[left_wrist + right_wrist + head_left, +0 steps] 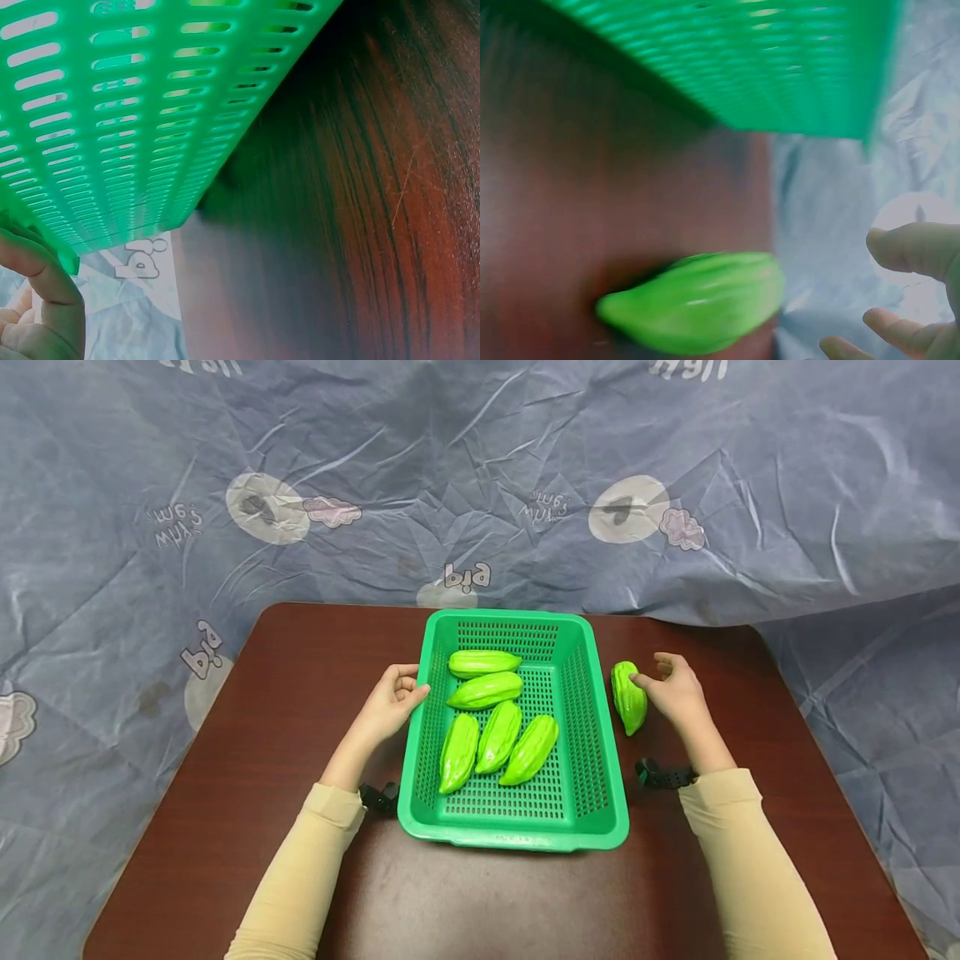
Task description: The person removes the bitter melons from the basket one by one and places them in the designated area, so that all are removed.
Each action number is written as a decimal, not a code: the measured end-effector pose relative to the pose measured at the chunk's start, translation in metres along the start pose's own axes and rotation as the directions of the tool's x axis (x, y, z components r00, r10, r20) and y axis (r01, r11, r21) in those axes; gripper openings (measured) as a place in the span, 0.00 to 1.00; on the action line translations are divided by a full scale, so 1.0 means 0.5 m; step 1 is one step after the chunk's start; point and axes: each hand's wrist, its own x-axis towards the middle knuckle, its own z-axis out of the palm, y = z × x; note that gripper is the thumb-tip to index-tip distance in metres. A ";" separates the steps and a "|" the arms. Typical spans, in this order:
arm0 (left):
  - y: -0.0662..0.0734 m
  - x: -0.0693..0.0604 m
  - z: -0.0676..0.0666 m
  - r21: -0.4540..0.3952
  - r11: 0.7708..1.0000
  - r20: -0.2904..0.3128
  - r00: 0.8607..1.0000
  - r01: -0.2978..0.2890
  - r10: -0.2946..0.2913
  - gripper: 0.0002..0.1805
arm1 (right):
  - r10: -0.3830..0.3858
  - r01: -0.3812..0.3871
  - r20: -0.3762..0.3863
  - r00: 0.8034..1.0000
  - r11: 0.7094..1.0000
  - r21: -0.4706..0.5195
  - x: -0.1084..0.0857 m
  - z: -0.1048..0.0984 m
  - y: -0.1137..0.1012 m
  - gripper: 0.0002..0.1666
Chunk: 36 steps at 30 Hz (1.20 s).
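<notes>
A green plastic basket (512,841) stands in the middle of the table, with several bright green bitter melons (486,691) lying inside. My left hand (387,704) grips the basket's left rim; in the left wrist view a bent finger (45,281) shows by that rim. One more bitter melon (629,697) lies on the table just right of the basket, and it fills the lower part of the right wrist view. Beside this melon is my right hand (675,691), thumb and fingers spread apart, with nothing held between them.
The dark reddish-brown table (247,760) extends on both sides of the basket. A wrinkled grey-blue printed cloth (420,485) hangs behind its far edge. Black wrist cameras (663,775) are strapped to both forearms.
</notes>
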 end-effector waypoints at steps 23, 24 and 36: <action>-0.067 0.037 0.000 -0.005 1.000 -0.021 1.000 -0.009 0.009 0.28 | -0.251 0.278 0.242 0.937 0.957 -0.083 -0.106 0.038 -0.230 0.36; -0.068 0.037 0.000 -0.007 1.000 -0.021 1.000 -0.011 0.011 0.28 | -0.254 0.286 0.265 0.930 0.954 -0.090 -0.109 0.046 -0.232 0.35; -0.071 0.039 0.001 -0.018 1.000 -0.016 1.000 -0.016 0.016 0.28 | -0.249 0.374 0.465 0.850 0.906 -0.198 -0.122 0.136 -0.213 0.33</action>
